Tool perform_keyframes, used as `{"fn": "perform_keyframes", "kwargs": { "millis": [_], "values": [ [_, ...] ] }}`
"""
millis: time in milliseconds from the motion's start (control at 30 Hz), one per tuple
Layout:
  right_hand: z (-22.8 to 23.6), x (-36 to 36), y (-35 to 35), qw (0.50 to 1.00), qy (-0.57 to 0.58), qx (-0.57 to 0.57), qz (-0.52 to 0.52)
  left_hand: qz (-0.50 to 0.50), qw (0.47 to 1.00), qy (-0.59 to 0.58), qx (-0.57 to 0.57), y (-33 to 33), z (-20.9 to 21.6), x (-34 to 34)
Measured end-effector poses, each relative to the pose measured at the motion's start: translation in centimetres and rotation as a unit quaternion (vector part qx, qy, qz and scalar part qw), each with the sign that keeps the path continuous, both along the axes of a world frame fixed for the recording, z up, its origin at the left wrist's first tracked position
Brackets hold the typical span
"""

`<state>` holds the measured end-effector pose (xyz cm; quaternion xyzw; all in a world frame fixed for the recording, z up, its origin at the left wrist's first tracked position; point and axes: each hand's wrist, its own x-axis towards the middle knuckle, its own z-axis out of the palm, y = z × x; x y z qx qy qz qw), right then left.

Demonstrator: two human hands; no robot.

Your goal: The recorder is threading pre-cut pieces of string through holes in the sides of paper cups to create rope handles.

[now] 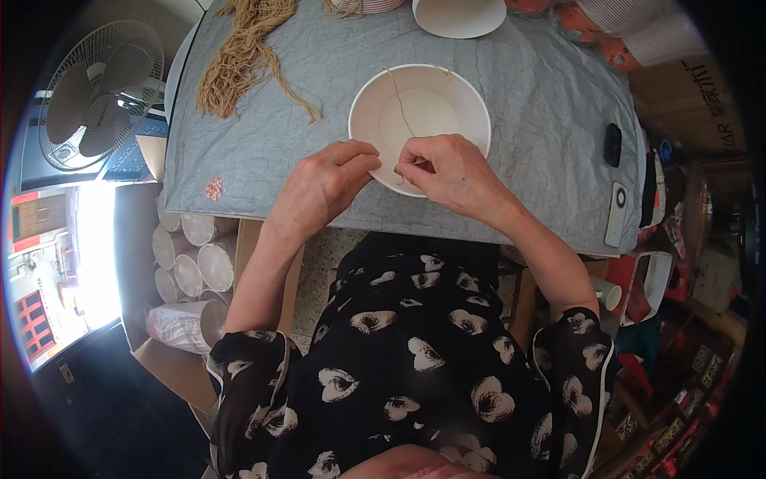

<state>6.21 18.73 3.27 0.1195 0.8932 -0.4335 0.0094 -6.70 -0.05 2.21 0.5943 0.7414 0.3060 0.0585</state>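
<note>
A white paper bucket (pixel 431 104) stands open end up on the grey-covered table, right in front of me. A thin tan string (pixel 401 102) runs from its far rim down across the inside toward my right hand. My left hand (pixel 335 176) grips the near left rim between thumb and fingers. Inside the near rim, my right hand (pixel 447 172) is closed in a pinch on the string, and a short end shows below the fingertips. A second bit of string shows at the far right rim.
A bundle of tan strings (pixel 239 60) lies at the back left of the table (pixel 263 152). Another white bucket (pixel 460 17) is at the back. A phone (pixel 616 214) and a black case (pixel 612 144) lie right. A fan (pixel 102 96) and a box of wrapped cylinders (pixel 191 263) stand left.
</note>
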Motion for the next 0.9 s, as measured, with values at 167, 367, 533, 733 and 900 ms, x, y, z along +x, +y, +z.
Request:
{"fn": "perform_keyframes", "kwargs": {
  "millis": [167, 367, 533, 733, 900],
  "values": [
    [-0.26, -0.11, -0.13, 0.998, 0.033, -0.048, -0.002, 0.004, 1.0, -0.003, -0.006, -0.09, 0.04, -0.01],
    [-0.67, 0.0, -0.09, 0.998, 0.05, -0.047, 0.01, 0.007, 1.0, -0.011, -0.01, -0.17, -0.13, -0.07],
    [-0.7, 0.0, -0.53, 0.998, 0.06, -0.025, 0.009, 0.009, 1.0, -0.014, -0.008, -0.15, -0.21, -0.11],
    [-0.6, -0.02, -0.58, 0.998, 0.056, -0.019, 0.016, 0.006, 1.0, -0.02, -0.008, -0.07, -0.19, -0.24],
    [-0.69, -0.23, 0.13, 0.994, 0.087, -0.059, -0.012, 0.01, 1.0, -0.022, -0.016, 0.04, -0.16, -0.48]
  ]
}}
